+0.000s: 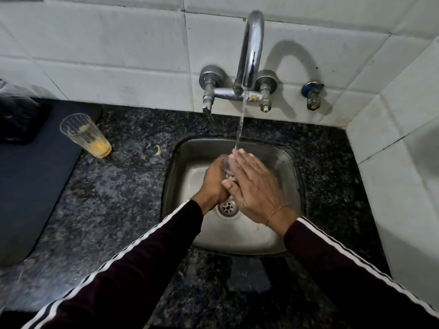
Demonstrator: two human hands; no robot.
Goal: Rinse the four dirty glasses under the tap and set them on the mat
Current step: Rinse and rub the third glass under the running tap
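A clear glass [227, 167] is held over the steel sink [294, 198], right under the stream of water [240, 124] running from the chrome tap [251, 51]. My left hand [213, 184] grips the glass from the left, fingers curled round it. My right hand [254, 186] lies flat against its right side with straight fingers; most of the glass is hidden between the hands. A second glass [85, 136] with orange residue at its bottom stands upright on the counter, at the edge of the dark mat [35, 181] on the left.
The dark speckled stone counter [123, 191] surrounds the sink, with a white tiled wall behind and to the right. A small blue-handled valve [312, 93] sticks out beside the tap. A dark bundled object [16, 115] lies at the mat's far end.
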